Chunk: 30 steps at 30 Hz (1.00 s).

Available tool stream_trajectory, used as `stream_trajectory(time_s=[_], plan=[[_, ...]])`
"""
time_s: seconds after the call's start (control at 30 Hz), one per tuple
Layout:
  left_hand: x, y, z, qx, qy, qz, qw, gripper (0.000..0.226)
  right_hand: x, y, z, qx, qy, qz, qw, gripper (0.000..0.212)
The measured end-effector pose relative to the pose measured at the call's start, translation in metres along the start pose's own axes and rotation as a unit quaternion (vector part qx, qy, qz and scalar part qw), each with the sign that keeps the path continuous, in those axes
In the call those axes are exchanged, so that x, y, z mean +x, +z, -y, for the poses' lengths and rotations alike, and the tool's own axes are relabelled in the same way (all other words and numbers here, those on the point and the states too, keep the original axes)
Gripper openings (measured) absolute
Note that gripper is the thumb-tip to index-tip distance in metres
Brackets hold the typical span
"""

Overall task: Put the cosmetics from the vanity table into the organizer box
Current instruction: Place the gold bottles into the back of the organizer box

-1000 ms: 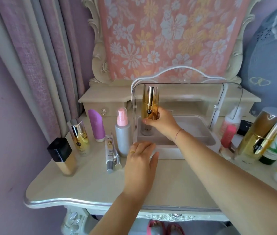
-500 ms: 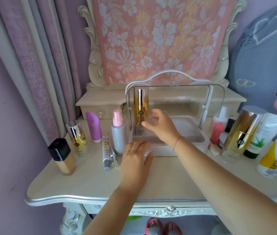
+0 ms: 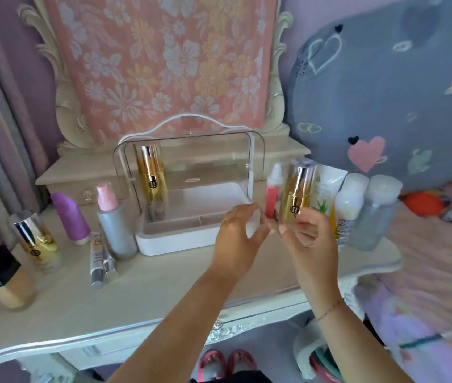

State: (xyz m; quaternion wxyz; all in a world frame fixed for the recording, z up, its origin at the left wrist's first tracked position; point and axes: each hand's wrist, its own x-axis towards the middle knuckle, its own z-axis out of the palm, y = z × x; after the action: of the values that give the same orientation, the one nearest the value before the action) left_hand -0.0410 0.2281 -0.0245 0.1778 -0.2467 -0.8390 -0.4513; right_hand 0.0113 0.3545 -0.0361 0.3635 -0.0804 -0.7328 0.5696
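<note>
The organizer box (image 3: 191, 241) has a white base and a raised clear lid, and it sits mid-table. A tall gold bottle (image 3: 151, 175) stands in its left rear corner. To the right of the box, a second gold bottle (image 3: 298, 186) stands among other cosmetics. My right hand (image 3: 312, 236) is in front of this bottle's foot with thumb and fingers spread. Whether it touches the bottle is blurred. My left hand (image 3: 236, 233) hovers by the box's right front corner, loosely curled and holding nothing.
Right of the box stand a red bottle (image 3: 271, 194), an aloe tube (image 3: 325, 189), a yellow-white bottle (image 3: 347, 208) and a clear bottle (image 3: 376, 214). Left of it are a grey pump bottle (image 3: 114, 225), a purple bottle (image 3: 71, 219), two tubes (image 3: 100, 258), a small gold bottle (image 3: 35, 241) and a black-capped foundation (image 3: 1, 275).
My right hand let go of the gold bottle in the box and moved right to the second gold bottle. My left hand lifted off the table and shifted right. The view turned right.
</note>
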Motion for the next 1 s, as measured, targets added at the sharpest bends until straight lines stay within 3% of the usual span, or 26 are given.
stream_trajectory(time_s=[0.2, 0.3, 0.53, 0.8, 1.0], plan=[[0.024, 0.026, -0.015, -0.021, 0.011, 0.03, 0.999, 0.021, 0.013, -0.001, -0.012, -0.036, -0.041, -0.023, 0.998, 0.055], [0.03, 0.031, -0.015, -0.018, 0.005, 0.049, 0.999, 0.024, 0.02, 0.0, -0.019, -0.02, -0.01, 0.011, 1.0, 0.058], [0.039, 0.039, -0.013, -0.179, -0.051, 0.111, 0.976, 0.035, 0.029, 0.002, -0.027, 0.033, 0.029, 0.076, 0.996, 0.041], [0.033, 0.037, -0.014, -0.192, -0.068, 0.084, 0.975, 0.039, 0.028, 0.001, -0.02, 0.025, 0.044, 0.056, 0.997, 0.03], [0.001, -0.006, -0.015, -0.208, -0.031, 0.044, 0.977, 0.036, -0.005, 0.009, 0.006, 0.025, 0.005, 0.06, 0.998, 0.036]])
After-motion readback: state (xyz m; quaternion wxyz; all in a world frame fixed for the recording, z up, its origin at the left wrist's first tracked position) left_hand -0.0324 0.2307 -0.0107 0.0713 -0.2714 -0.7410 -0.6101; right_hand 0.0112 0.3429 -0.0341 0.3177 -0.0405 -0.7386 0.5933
